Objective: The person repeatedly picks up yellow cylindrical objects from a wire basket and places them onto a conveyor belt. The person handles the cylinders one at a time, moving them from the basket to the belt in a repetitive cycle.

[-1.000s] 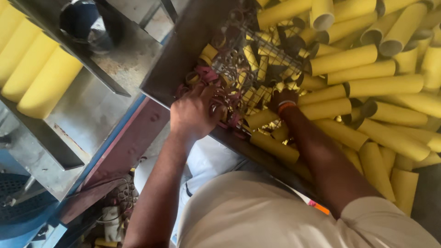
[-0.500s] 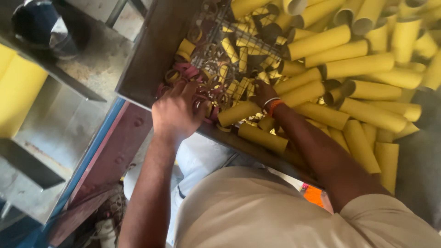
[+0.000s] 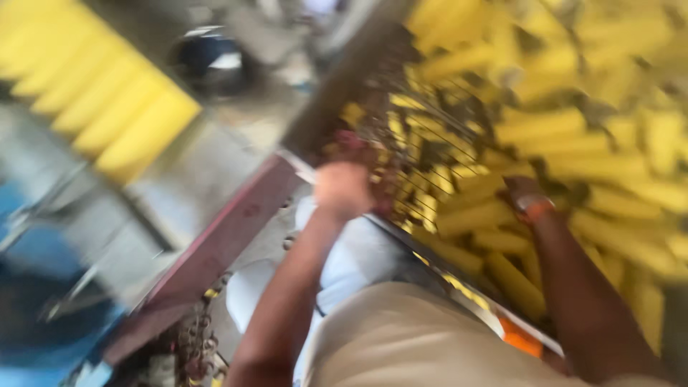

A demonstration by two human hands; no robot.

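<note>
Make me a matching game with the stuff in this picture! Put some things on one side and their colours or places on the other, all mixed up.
Things:
1. tubes
2. wrist band
3. wire basket
4. left hand

Colours and places:
A. orange, on the right arm
B. at the near edge of the wire basket
C. yellow, heaped up in the bin
D. thin dark wires, small yellow pieces inside

Pairs: 1-C, 2-A, 3-D, 4-B

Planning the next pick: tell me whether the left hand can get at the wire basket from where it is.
Probably yes: the left hand is already at the wire basket edge, nothing between them, though the picture is blurred.
</note>
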